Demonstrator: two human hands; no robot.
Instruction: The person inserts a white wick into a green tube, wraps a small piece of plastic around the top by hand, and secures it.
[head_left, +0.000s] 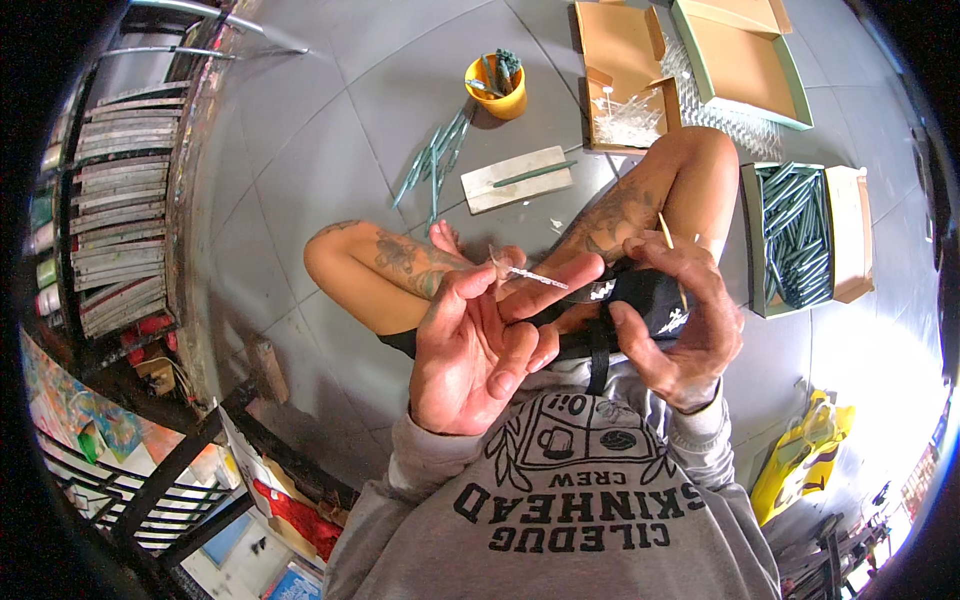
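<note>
My left hand (475, 345) is raised palm up over my lap. A small clear strip (538, 278) with white marks lies along its outstretched finger, its end pinched near another fingertip. To the right, my right hand (690, 315) is curled, with thumb and forefinger apart. A thin pale wooden stick (666, 232), pointed at the tip, is tucked between its fingers; part of it is hidden behind them. Beyond my crossed legs, a dark green pen-like stick (535, 174) rests on a pale flat board (483, 197).
Several green sticks (436, 155) lie loose by a yellow cup (512, 105) holding more. A box (752, 290) of green sticks stands right. Open cardboard boxes (612, 40) and clear plastic pieces (630, 122) sit far right. A yellow bag (800, 470) and a left rack (125, 220) flank me.
</note>
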